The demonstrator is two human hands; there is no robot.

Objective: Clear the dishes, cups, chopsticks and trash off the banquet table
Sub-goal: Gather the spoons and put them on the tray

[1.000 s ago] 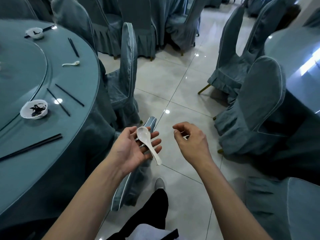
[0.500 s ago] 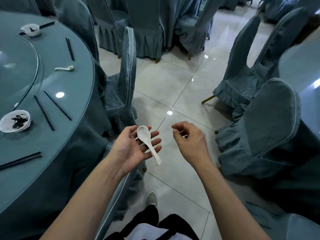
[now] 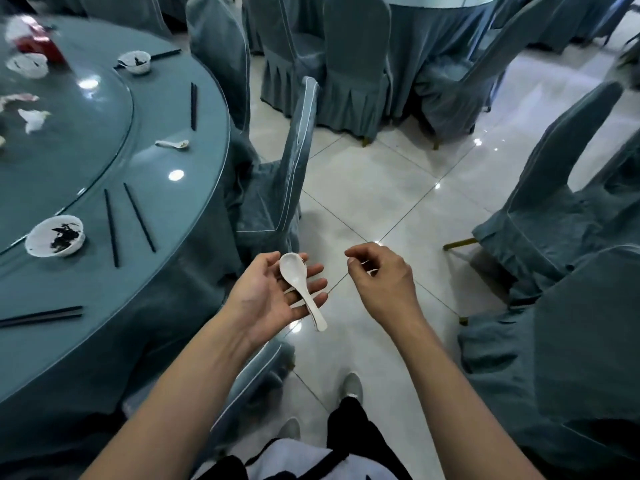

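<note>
Where left hand cups — glossy white spoon.

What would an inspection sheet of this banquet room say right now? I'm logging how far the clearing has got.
Surface: round table with blue cloth, glass turntable.
Job's things: three dirty bowls, loose chopsticks, a spoon.
Clutter: crumpled paper, red packet.
Hands: left hand open, palm up, carrying white spoons; right hand loosely curled, empty.
Cables: nothing seen.
Surroundings: covered chairs, tiled floor.
</note>
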